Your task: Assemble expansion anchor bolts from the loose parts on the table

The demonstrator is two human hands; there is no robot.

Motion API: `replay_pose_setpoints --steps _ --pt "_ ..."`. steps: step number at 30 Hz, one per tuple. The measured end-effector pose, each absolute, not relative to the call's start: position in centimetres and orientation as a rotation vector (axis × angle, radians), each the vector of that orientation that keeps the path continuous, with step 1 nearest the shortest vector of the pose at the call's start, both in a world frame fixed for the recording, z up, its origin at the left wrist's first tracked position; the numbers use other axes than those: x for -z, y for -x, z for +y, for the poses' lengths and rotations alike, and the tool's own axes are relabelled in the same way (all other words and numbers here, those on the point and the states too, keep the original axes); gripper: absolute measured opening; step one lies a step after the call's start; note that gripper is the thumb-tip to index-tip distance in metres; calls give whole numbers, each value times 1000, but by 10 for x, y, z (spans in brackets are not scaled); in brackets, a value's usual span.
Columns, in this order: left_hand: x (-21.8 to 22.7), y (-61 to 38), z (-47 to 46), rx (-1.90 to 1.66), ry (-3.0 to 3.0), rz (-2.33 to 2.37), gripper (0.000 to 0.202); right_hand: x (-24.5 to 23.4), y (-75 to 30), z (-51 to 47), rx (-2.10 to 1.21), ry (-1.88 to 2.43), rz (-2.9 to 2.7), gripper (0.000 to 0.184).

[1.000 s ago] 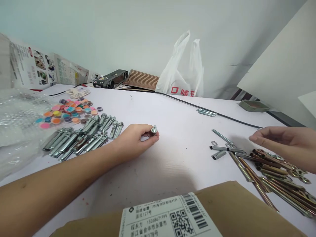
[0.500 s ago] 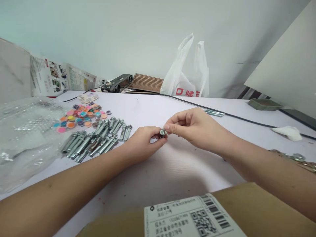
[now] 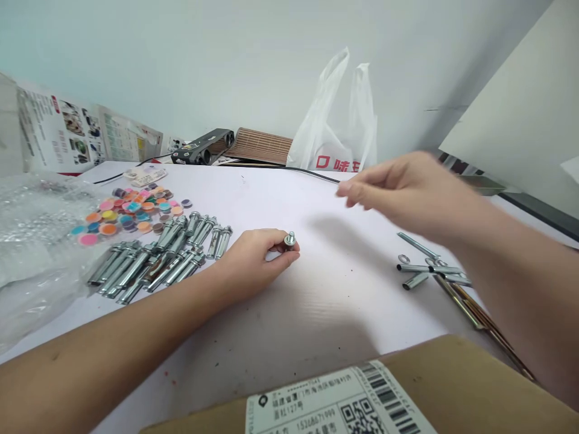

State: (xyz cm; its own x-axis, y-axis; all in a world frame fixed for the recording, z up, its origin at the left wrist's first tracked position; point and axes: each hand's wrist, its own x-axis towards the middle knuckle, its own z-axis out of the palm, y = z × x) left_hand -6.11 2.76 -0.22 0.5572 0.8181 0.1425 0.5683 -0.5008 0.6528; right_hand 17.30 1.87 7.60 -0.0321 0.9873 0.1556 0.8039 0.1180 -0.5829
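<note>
In my left hand [image 3: 253,259] a silvery expansion bolt [image 3: 290,240] is gripped between thumb and fingers. Its threaded tip points up, with a ring-shaped washer or nut around it, and the lower part is hidden by the hand. My right hand [image 3: 402,193] is lifted over the table to the right, apart from the bolt and blurred by motion. Its thumb and fingertips are close together; whatever they hold, if anything, is not visible. Beneath the right forearm lie loose metal sleeves [image 3: 415,281], a washer [image 3: 404,259] and a threaded rod [image 3: 418,246].
Assembled expansion bolts [image 3: 149,259] lie piled left of my left hand, with colourful round caps [image 3: 131,211] behind. Clear plastic wrap [image 3: 40,235] covers the left side. A labelled cardboard box [image 3: 452,380] stands in front. At the back is a white plastic bag [image 3: 332,132].
My right hand has left the bolt and moved up and to the right. The left hand still holds the bolt. The view has turned rightward, and more loose parts show at the right.
</note>
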Motion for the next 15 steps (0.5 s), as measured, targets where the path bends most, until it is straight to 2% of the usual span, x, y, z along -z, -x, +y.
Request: replay_pose_setpoints --steps 2,4,9,15 --pt "1 61 27 -583 -2234 1122 17 -88 -201 20 -292 2009 -1787 48" --pt "-1 60 26 -573 -2231 1127 18 -93 -227 22 -253 2220 -1780 46" --pt "-2 59 25 -560 -2260 1156 20 -76 -274 30 -561 2459 -2150 29" --pt "-2 61 26 -546 -2272 1160 19 -52 -295 41 -685 2582 -2216 27"
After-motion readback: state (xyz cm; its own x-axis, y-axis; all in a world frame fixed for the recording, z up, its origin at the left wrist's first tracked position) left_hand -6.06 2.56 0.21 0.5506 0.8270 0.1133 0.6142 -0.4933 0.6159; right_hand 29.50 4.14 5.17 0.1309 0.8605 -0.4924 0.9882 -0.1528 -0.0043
